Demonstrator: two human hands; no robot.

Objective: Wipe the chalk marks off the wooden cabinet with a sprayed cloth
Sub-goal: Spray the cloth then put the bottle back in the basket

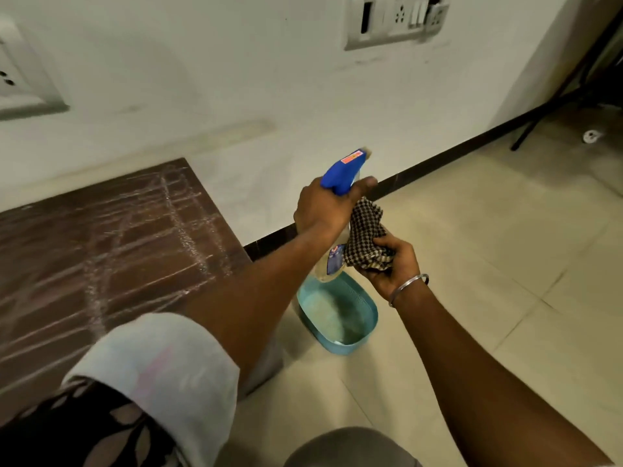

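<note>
My left hand (323,207) grips the spray bottle (344,170), just beside the checked cloth (365,230) my right hand (396,264) clutches; chalk marks (183,227) streak the cabinet (141,241) at left.

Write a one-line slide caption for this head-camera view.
Left hand grips spray bottle beside checked cloth held in right hand; chalk marks cover the wooden cabinet.

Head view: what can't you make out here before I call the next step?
- Spray bottle: label blurred, and the body is mostly behind the left hand and cloth, so the fill level is unknown.
- Cloth: cannot tell whether it is wet or dry.
- Cabinet: cut off by the left edge. The left sleeve covers the near part, hiding the full extent of the chalk marks.
- Blue tub: contents blurred.
</note>
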